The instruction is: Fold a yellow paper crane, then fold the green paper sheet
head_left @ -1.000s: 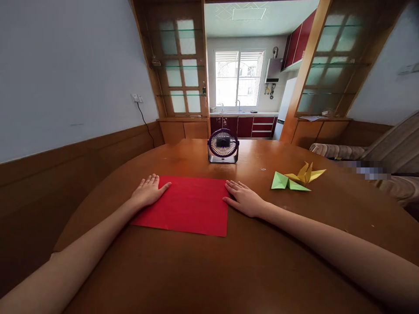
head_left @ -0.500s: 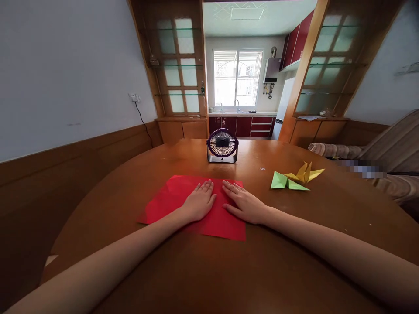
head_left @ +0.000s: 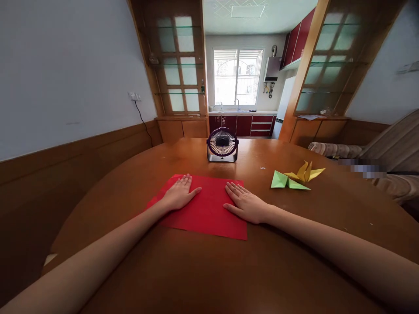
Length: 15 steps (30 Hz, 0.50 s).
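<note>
A red paper sheet (head_left: 206,205) lies flat on the round wooden counter (head_left: 229,261), just in front of the person, its near right corner pointing toward the counter's near edge. The left hand (head_left: 178,196) rests palm down on the sheet's left part, fingers spread and flat, holding nothing; the right hand (head_left: 245,203) lies the same way on the right part, fingers open and pressed to the paper, so neither grip is closed on anything. To smooth a sheet like this well, it seems best to keep both palms flat and press evenly outward from the middle, so the paper neither creeps on the polished wood nor wrinkles under the fingers. Beyond the sheet, well apart from it, a small dark desk fan (head_left: 222,145) stands upright facing the person; if it is running, its draught could lift a loose edge, though I cannot tell whether it spins. To the right, near the right hand but not touching it, sit a green folded paper (head_left: 284,182) and a yellow folded paper (head_left: 306,173), touching each other. Nothing lies between the hands.
</note>
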Available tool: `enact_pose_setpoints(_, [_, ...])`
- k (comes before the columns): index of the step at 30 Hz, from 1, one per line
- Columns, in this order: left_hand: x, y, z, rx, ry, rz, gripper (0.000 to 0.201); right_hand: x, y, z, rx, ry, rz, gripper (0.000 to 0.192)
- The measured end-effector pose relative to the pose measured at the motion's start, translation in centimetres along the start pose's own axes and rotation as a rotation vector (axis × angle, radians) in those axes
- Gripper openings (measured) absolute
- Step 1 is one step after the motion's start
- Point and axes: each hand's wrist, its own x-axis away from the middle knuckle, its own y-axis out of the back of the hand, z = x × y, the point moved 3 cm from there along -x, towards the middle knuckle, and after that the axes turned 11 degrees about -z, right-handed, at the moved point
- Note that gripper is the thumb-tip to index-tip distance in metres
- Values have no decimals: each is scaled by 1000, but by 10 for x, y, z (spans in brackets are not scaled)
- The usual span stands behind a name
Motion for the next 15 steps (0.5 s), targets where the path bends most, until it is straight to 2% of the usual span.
enact_pose_setpoints(6, [-4,3,19,-36,92,-12,104,1,1,-3,-10,-10,21,93])
enact_pose_setpoints(11, [-4,7,35,-83,148,-16,99,2,2,-3,-19,-3,0,92])
enact_pose_setpoints(13, [-3,11,36,-124,128,-63,94,3,4,-3,-27,3,-27,91])
enact_pose_setpoints(15, [0,17,28,-197,48,-191,82,5,6,-4,-15,6,-46,89])
